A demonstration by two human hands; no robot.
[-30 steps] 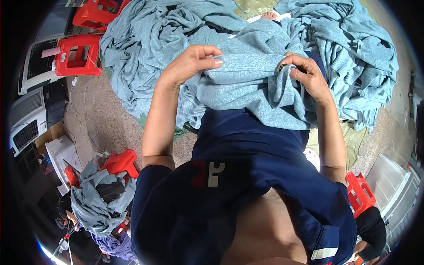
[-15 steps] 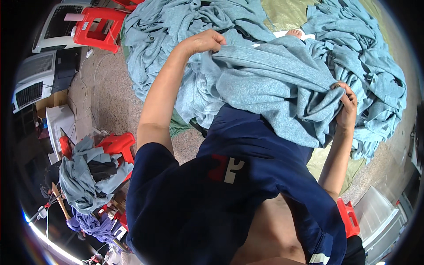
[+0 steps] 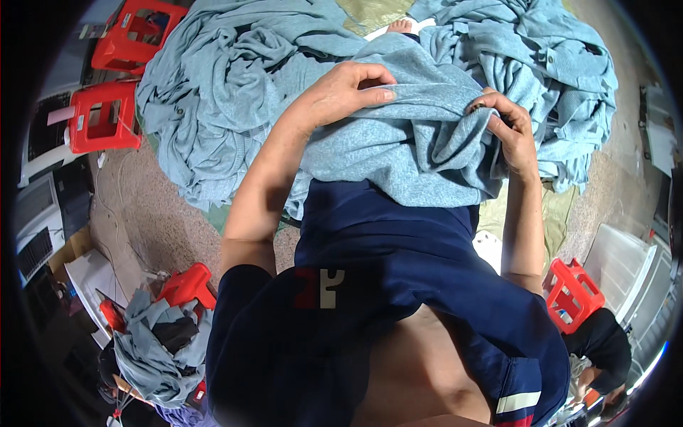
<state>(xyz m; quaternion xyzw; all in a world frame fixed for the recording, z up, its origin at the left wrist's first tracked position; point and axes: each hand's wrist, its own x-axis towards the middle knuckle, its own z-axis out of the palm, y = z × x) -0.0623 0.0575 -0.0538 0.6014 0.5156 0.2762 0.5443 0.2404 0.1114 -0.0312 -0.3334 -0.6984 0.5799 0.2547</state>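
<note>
A light blue-grey knit garment [image 3: 384, 160] is spread in folds across my lap, its lower part bunched over my dark blue trousers. My left hand [image 3: 348, 92] has a folded edge of it between thumb and fingers, near the middle. Closed on another part of that edge is my right hand [image 3: 512, 132], with the fabric gathered under its fingertips and hanging in creases below. Between the two hands the edge runs in a fairly short, slack line. Folds hide some of the fingertips, and the garment's exact kind does not show.
Heaps of similar blue knitwear lie ahead, on the left [image 3: 235, 107] and right [image 3: 555, 78], over an olive sheet [image 3: 366, 16]. Red stools [image 3: 107, 117] stand at the left, another red stool [image 3: 573, 295] at the right. A person in black [image 3: 605, 349] bends at the lower right.
My hands have come closer together along the garment's edge. The left moved rightward and its grip shifted; the stretched edge went slack. The view has turned, bringing the person at right into sight.
</note>
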